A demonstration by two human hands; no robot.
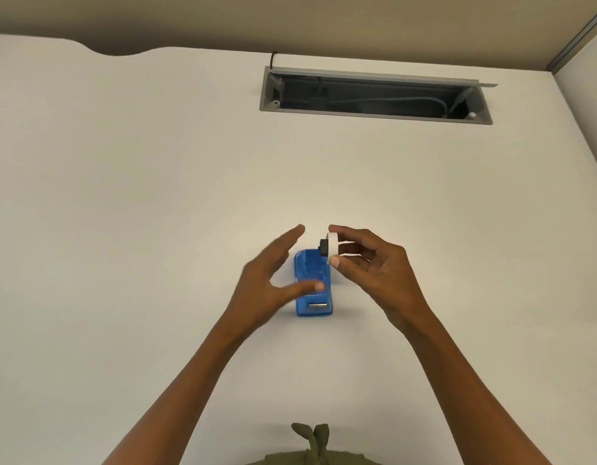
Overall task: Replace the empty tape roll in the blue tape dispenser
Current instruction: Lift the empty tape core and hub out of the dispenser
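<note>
The blue tape dispenser (313, 283) stands on the white desk (156, 213), its roll bay open on top and its metal cutter at the near end. My right hand (374, 270) holds a white tape roll (332, 250) on a black hub (323, 247) between thumb and fingers, just above the dispenser's far right corner. My left hand (270, 283) hovers over the dispenser's left side with fingers spread; its thumb lies across the blue body. Whether the thumb touches the dispenser I cannot tell.
An open grey cable tray (374, 95) with a raised lid and cables inside is sunk into the desk at the back. A beige partition wall runs behind. Olive-green clothing (312, 448) shows at the bottom edge.
</note>
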